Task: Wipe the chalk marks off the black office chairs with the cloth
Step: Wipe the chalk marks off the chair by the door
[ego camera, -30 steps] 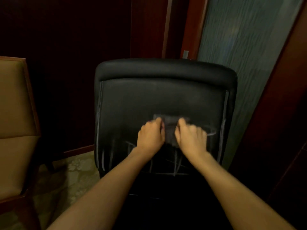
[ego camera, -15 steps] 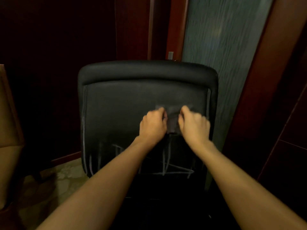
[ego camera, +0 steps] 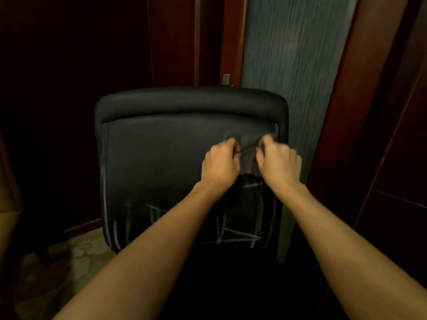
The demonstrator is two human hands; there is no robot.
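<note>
A black office chair (ego camera: 161, 158) faces me with its backrest upright. A dark grey cloth (ego camera: 247, 155) lies bunched against the backrest's upper right part. My left hand (ego camera: 220, 166) grips the cloth's left side and my right hand (ego camera: 278, 163) grips its right side, both with curled fingers. White chalk marks (ego camera: 233, 236) run across the lower backrest, and more chalk lines (ego camera: 104, 192) trace the left seam. Most of the cloth is hidden under my hands.
A frosted glass panel (ego camera: 295, 54) stands behind the chair on the right, framed by red-brown wood (ego camera: 342, 112). Dark wood panelling (ego camera: 69, 65) fills the left. Patterned carpet (ego camera: 76, 257) shows at the lower left.
Both hands have slid the cloth up and to the right across the backrest, toward its upper right corner. The view has shifted, so the tan chair at the left has left the frame.
</note>
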